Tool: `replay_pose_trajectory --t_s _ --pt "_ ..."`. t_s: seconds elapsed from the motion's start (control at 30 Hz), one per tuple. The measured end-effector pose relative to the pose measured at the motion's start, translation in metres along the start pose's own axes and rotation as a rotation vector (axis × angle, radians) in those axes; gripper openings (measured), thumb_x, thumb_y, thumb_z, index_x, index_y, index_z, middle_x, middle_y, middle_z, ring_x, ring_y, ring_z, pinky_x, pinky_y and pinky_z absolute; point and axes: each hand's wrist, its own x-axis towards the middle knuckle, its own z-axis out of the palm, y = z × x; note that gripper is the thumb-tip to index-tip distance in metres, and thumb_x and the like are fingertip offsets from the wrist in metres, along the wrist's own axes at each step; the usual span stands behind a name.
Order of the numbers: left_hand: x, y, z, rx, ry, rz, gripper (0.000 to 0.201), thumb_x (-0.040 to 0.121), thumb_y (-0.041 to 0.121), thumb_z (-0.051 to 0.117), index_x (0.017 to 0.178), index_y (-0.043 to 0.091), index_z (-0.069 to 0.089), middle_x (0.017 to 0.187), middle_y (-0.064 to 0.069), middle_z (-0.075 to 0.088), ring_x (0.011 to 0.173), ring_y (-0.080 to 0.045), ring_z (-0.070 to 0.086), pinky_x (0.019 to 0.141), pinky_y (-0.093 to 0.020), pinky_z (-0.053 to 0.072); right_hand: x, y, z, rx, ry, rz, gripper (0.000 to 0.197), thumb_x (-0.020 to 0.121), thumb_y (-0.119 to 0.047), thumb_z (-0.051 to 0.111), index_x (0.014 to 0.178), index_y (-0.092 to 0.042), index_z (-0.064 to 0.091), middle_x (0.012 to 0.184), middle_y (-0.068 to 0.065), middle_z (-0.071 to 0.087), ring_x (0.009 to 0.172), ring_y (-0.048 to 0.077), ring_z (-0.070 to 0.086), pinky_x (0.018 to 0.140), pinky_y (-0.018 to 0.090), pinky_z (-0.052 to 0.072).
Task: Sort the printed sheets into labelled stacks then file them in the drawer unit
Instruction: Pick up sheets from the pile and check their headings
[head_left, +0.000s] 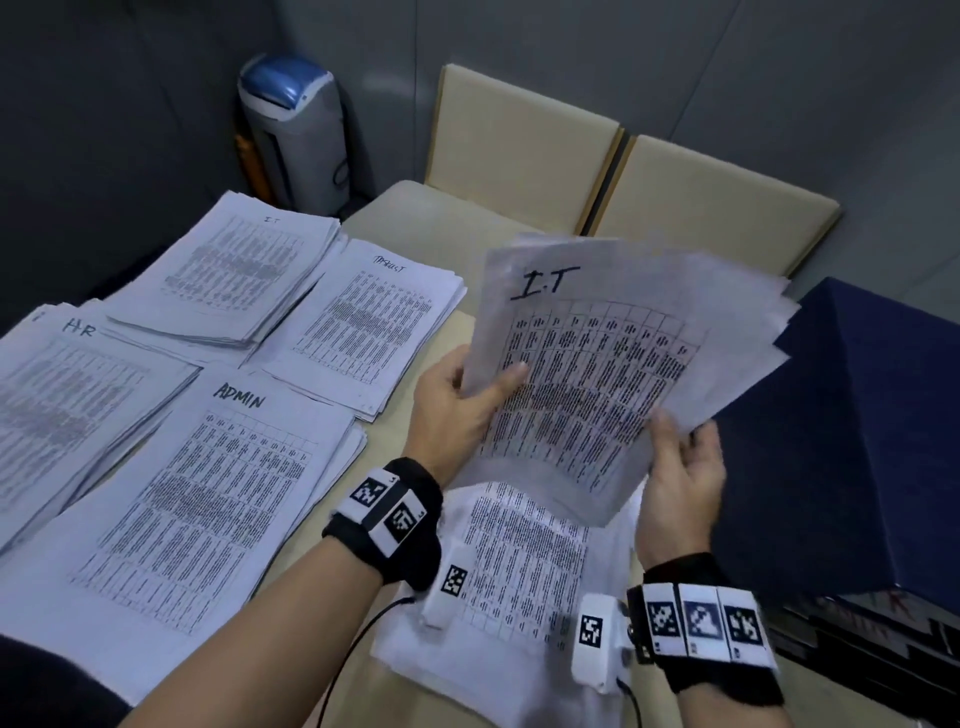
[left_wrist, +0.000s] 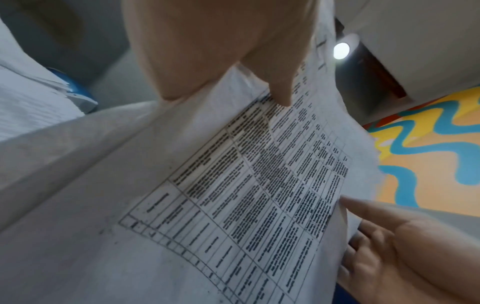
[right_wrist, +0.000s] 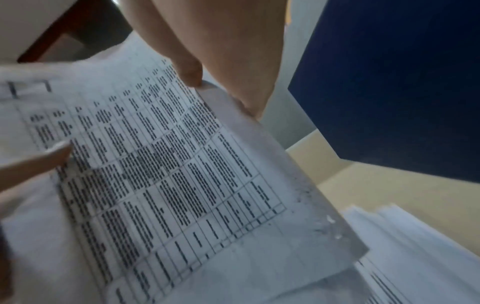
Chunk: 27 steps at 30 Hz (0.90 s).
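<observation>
1. While both hands clasp the fanned sheets (head_left: 597, 364) above the surface (head_left: 415, 364), the left hand (head_left: 457, 410) pinches their left edge and the right hand (head_left: 685, 467) their lower right corner.
2. The top sheet reads "I.T".
3. The matching I.T stack (head_left: 234, 275) lies far left and beyond, long axis pointing away; the left hand is nearer.

The head camera is looking down from above onto the tabletop (head_left: 400, 218). Both wrist cameras are peering up, very close, along the hands at the same held I.T sheet (head_left: 587, 374), from its opposite edges.
</observation>
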Motion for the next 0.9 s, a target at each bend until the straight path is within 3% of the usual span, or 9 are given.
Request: replay_pose_trajectory --t_s 0.07,0.17,0.27,0.33,0.5,0.67,0.73,0.83,0.9 --pt "-0.005 -0.022 -0.010 0.060 -0.026 -0.122 0.053 0.077 0.047 0.078 0.116 0.021 0.053 0.116 -0.002 0.064 0.102 -0.012 0.067 0.082 -0.029 0.058 -0.011 0.021 0.003 -0.037 -0.036 0.067 0.007 0.101 -0.019 0.060 0.099 -0.025 0.060 0.097 -0.008 0.068 0.086 0.000 0.063 0.087 0.026 0.050" --pt "-0.023 -0.064 -0.026 0.168 -0.112 -0.346 0.024 0.091 0.030 0.068 0.108 0.021 0.055 0.114 -0.012 0.066 0.098 -0.022 0.067 0.085 -0.040 0.059 -0.027 0.050 0.014 -0.194 -0.093 0.146 0.025 0.103 -0.019 0.058 0.124 -0.007 0.060 0.121 0.007 0.068 0.106 0.007 0.064 0.102 0.033 0.046" --pt "-0.035 -0.074 -0.048 0.282 -0.034 -0.272 0.020 0.101 0.026 0.054 0.104 0.010 0.065 0.097 -0.014 0.070 0.088 -0.030 0.067 0.079 -0.044 0.057 -0.032 0.061 0.040 -0.278 -0.118 0.137 0.043 0.105 -0.025 0.053 0.143 -0.004 0.050 0.139 0.010 0.061 0.129 0.023 0.056 0.112 0.037 0.042" --pt "-0.033 -0.064 -0.072 0.264 0.054 -0.205 0.019 0.103 0.026 0.052 0.105 0.013 0.064 0.091 -0.002 0.069 0.084 -0.021 0.066 0.078 -0.039 0.056 -0.039 0.060 0.063 -0.255 -0.157 0.172 0.052 0.105 -0.030 0.053 0.149 -0.005 0.042 0.149 0.011 0.052 0.137 0.024 0.050 0.118 0.043 0.038" --pt "-0.013 -0.040 -0.186 0.322 0.211 -0.253 0.015 0.102 0.021 0.052 0.096 0.010 0.061 0.085 -0.006 0.061 0.078 -0.021 0.057 0.073 -0.045 0.054 -0.064 0.067 0.118 -0.188 -0.287 0.236 0.011 0.106 -0.022 0.050 0.101 -0.020 0.059 0.095 -0.002 0.064 0.087 0.017 0.060 0.081 0.030 0.047" --pt "-0.030 -0.025 -0.361 0.587 0.349 -0.430 0.018 0.104 0.025 0.047 0.104 0.016 0.062 0.081 -0.004 0.060 0.068 -0.021 0.053 0.062 -0.032 0.044 -0.107 0.123 0.141 -0.489 -0.616 0.617 0.015 0.099 -0.016 0.063 0.107 -0.004 0.064 0.103 0.018 0.073 0.091 0.031 0.068 0.081 0.040 0.052" --pt "-0.040 -0.026 -0.430 0.732 0.394 -0.510 0.021 0.102 0.023 0.048 0.093 0.011 0.063 0.077 -0.006 0.061 0.069 -0.024 0.056 0.062 -0.033 0.046 -0.124 0.136 0.147 -0.636 -0.646 0.570 0.009 0.094 -0.013 0.069 0.101 -0.007 0.069 0.107 0.018 0.073 0.098 0.030 0.067 0.090 0.042 0.052" --pt "-0.045 -0.032 -0.508 0.826 0.431 -0.611 0.026 0.098 0.026 0.055 0.089 0.005 0.066 0.075 -0.010 0.062 0.070 -0.026 0.060 0.065 -0.034 0.048 -0.133 0.131 0.162 -0.719 -0.601 0.481 0.002 0.092 -0.003 0.069 0.093 -0.002 0.069 0.095 0.015 0.067 0.096 0.029 0.059 0.079 0.035 0.043" --pt "-0.042 -0.037 -0.540 0.860 0.435 -0.653 0.023 0.096 0.029 0.058 0.086 0.010 0.066 0.079 -0.009 0.066 0.072 -0.026 0.063 0.065 -0.030 0.048 -0.134 0.125 0.168 -0.759 -0.577 0.449 0.003 0.091 0.000 0.070 0.093 0.002 0.069 0.092 0.015 0.065 0.092 0.028 0.056 0.083 0.031 0.038"
